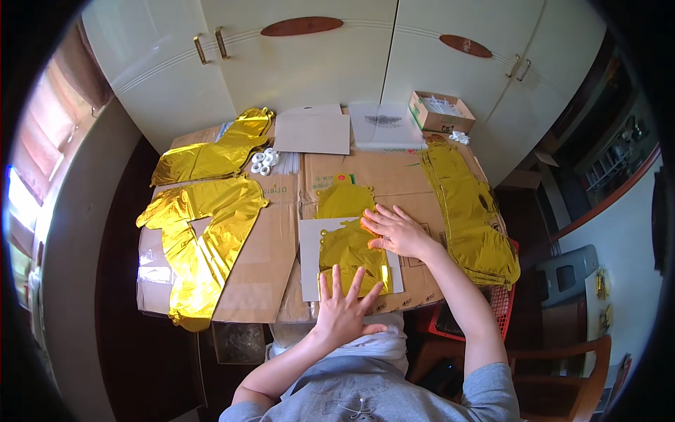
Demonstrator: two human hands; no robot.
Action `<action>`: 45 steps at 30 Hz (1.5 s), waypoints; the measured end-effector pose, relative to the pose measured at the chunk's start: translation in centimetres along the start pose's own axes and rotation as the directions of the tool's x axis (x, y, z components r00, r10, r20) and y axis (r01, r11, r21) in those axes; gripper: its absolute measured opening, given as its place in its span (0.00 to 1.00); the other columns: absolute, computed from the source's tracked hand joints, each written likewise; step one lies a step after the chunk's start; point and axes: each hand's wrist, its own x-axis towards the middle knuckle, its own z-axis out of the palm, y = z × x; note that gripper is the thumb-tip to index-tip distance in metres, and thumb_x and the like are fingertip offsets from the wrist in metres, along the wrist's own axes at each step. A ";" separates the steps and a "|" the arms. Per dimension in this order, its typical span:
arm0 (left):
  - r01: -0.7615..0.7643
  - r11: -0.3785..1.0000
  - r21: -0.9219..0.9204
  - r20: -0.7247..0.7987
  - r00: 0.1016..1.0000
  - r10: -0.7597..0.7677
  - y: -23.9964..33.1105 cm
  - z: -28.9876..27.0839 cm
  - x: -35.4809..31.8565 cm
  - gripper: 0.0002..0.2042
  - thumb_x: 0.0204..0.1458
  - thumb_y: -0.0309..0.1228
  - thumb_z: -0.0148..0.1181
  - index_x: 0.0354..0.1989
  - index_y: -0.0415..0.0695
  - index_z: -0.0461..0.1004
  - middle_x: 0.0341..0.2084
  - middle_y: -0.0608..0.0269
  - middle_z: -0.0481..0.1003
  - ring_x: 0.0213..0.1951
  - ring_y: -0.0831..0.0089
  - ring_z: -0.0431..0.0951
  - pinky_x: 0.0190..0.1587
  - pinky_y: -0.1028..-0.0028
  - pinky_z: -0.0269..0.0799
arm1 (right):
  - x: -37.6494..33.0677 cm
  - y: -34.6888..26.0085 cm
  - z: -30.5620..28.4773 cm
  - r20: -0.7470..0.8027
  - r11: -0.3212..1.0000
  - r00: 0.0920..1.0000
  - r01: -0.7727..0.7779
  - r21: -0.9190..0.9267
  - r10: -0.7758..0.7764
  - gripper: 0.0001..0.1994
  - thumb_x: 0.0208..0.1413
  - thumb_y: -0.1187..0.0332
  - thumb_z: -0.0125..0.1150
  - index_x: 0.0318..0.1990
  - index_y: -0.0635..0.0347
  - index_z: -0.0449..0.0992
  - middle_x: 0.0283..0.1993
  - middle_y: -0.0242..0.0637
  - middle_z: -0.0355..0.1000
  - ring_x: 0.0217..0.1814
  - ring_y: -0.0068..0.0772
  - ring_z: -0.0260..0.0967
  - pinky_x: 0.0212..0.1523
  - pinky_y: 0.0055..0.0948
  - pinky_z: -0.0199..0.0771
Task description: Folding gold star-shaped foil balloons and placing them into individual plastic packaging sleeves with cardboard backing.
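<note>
A flat gold foil balloon [346, 247] lies on a pale grey card [309, 264] in front of me, its far part reaching past the card onto the cardboard. My left hand [346, 309] rests with spread fingers on the foil's near edge. Over the right edge of the foil lies my right hand [398, 232], fingers stretched out and apart. Neither hand grips anything. Part of the foil is hidden under the fingers.
Cardboard [267, 295] covers the table. More gold foil balloons lie at left [204, 243], far left [211, 156] and right [467, 218]. Toward the back are white ribbon rolls [264, 161], clear straws [288, 163], grey cards [313, 130], a clear plastic bag [387, 126] and a small box [443, 112].
</note>
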 end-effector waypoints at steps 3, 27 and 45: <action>-0.018 0.999 -0.051 -0.065 0.998 0.014 -1.1 0.9 0.7 0.44 0.43 0.74 0.43 0.68 0.63 0.59 0.66 0.42 0.54 0.65 0.27 0.47 0.60 0.27 0.39 | 0.1 0.0 0.0 -0.005 1.000 1.000 0.006 0.002 -0.006 0.34 0.58 0.38 0.45 0.67 0.45 0.61 0.73 0.31 0.52 0.77 0.39 0.42 0.73 0.50 0.39; 0.041 0.999 0.024 0.085 0.995 -0.043 -0.7 -0.3 1.4 0.50 0.39 0.76 0.45 0.70 0.59 0.55 0.68 0.46 0.53 0.69 0.34 0.44 0.61 0.28 0.34 | -3.1 -2.1 -1.5 -0.006 0.976 0.991 -0.128 0.176 0.131 0.55 0.37 0.43 0.73 0.70 0.58 0.49 0.69 0.46 0.54 0.70 0.48 0.51 0.68 0.44 0.52; 0.006 0.998 0.061 0.066 0.998 -0.010 0.7 0.2 -0.5 0.47 0.39 0.76 0.47 0.68 0.65 0.57 0.68 0.48 0.53 0.68 0.33 0.45 0.61 0.27 0.35 | -1.5 0.5 -0.1 -0.235 0.918 0.926 -0.206 0.338 0.294 0.14 0.54 0.59 0.63 0.39 0.61 0.73 0.37 0.37 0.68 0.44 0.40 0.67 0.48 0.38 0.66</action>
